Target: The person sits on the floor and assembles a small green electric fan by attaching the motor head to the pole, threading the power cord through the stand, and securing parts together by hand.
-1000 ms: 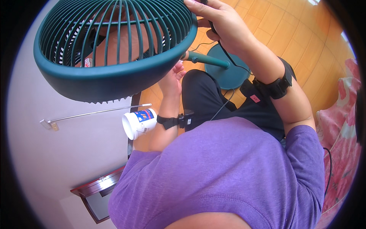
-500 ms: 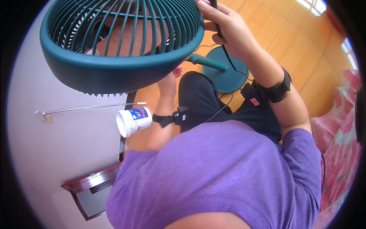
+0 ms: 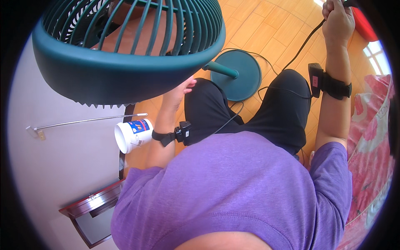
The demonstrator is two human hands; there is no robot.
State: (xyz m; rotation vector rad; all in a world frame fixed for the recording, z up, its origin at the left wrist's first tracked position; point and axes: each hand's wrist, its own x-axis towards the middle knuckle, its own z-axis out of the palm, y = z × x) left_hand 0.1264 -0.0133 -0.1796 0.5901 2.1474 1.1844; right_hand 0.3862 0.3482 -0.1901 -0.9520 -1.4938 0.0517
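Note:
A dark green fan [image 3: 125, 77] fills the upper left, its round cage of curved ribs tilted up. From it a green pole runs down to a round green base [image 3: 237, 85] on the floor. My right hand [image 3: 338, 23] is raised at the upper right, closed around a black power cord [image 3: 306, 41]; a dark end, perhaps its plug, sticks out beside the fingers. Just below the fan's rim is my left hand [image 3: 183, 88], partly hidden by the fan. Its visible fingers are loosely bent and apart, with nothing seen in them.
A white bucket [image 3: 135, 135] lies beside my left forearm, near a thin metal rod [image 3: 87, 121] along the pale wall. Pink patterned cloth [image 3: 366, 141] hangs at the right. A red object [image 3: 363, 27] stands beyond my right hand. Thin cables cross the wood-look floor [image 3: 266, 27].
My right hand has moved from the fan's rim far out to the upper right, drawing the power cord with it. My left hand stays below the fan. The view has shifted slightly.

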